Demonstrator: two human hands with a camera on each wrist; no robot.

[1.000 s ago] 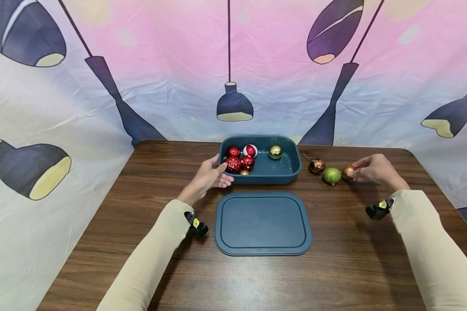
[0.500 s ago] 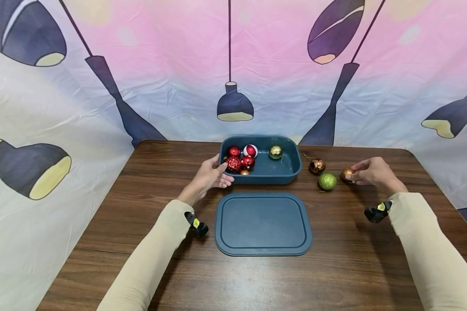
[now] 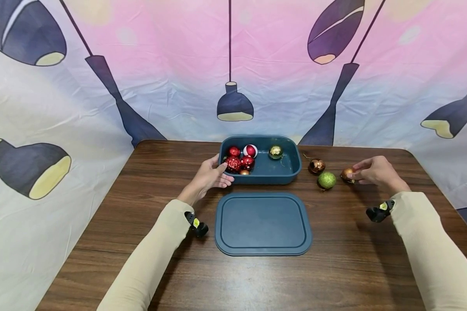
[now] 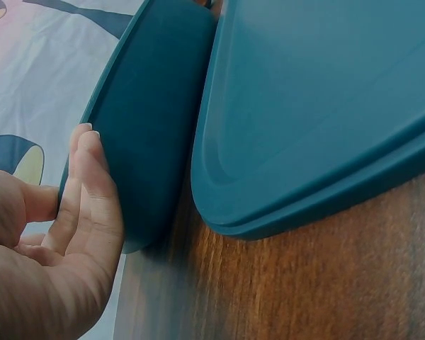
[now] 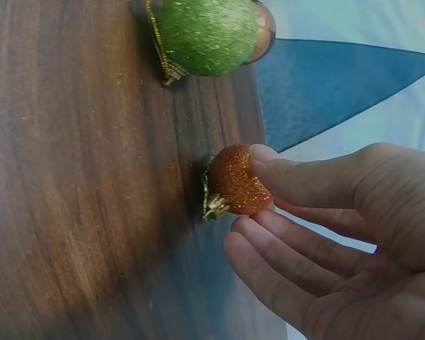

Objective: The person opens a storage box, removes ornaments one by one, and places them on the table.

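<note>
My left hand (image 3: 207, 176) grips the left front corner of a dark teal plastic box (image 3: 274, 179), thumb over the rim and fingers (image 4: 92, 219) along the outer wall. Inside lie several red baubles (image 3: 247, 162), one of them with a white band, a gold bauble (image 3: 275, 151) and a small orange one (image 3: 244, 172). On the right, my right hand (image 3: 378, 172) pinches an orange glitter bauble (image 5: 235, 178) with a gold cap, low at the tabletop. Left of it are a green glitter bauble (image 3: 327, 180) and a shiny bronze bauble (image 3: 316, 166).
A flat teal lid (image 3: 263, 223) lies on the wooden table (image 3: 171, 164) in front of the box. Behind the table's far edge hangs a cloth backdrop (image 3: 171, 99) printed with lamps.
The green bauble has rolled a little left and nearer to me, away from the orange one. The orange bauble shifted slightly left with my right hand. My left hand stayed on the box.
</note>
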